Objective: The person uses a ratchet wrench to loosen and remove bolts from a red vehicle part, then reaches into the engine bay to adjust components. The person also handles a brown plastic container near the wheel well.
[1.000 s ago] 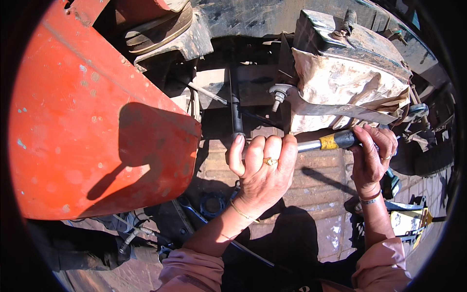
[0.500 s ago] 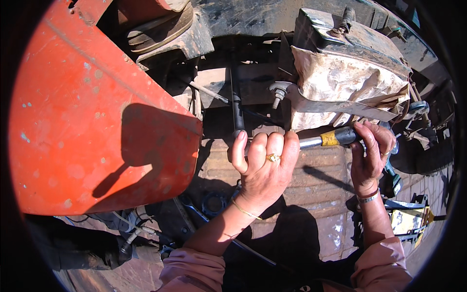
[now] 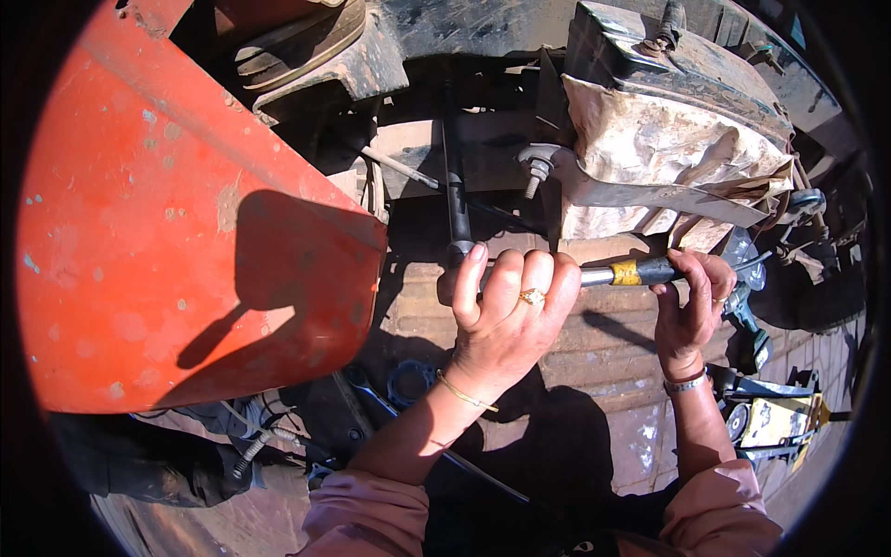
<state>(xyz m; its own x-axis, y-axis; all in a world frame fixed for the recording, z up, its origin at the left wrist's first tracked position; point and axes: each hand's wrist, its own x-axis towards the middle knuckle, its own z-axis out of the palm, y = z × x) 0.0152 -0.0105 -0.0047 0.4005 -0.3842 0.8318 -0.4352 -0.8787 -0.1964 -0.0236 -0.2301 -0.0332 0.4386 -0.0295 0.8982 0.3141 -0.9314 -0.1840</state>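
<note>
My left hand [image 3: 509, 311] is closed round the shaft of a ratchet wrench [image 3: 626, 272] near its head, thumb up. The wrench lies nearly level and has a black grip with a yellow band. From its head a long black extension bar [image 3: 457, 204] runs away into the dark gap of the machine; its far end is hidden in shadow. My right hand [image 3: 691, 302] pinches the end of the black grip between thumb and fingers. Just beyond the wrench stands a box wrapped in a whitish sheet [image 3: 650, 139], held by a metal strap with a bolt [image 3: 537, 172].
A large red panel [image 3: 139, 278] fills the left side. A blue-grey cordless power tool [image 3: 750, 325] and a yellow-and-black tool [image 3: 775, 422] lie at right. Below my left forearm are a spanner [image 3: 371, 395], a blue ring [image 3: 408, 381] and cables [image 3: 260, 432].
The grip end of the wrench has swung slightly toward me, and my right hand has moved a little left and nearer with it. My left hand keeps its hold. The whole view has shifted slightly.
</note>
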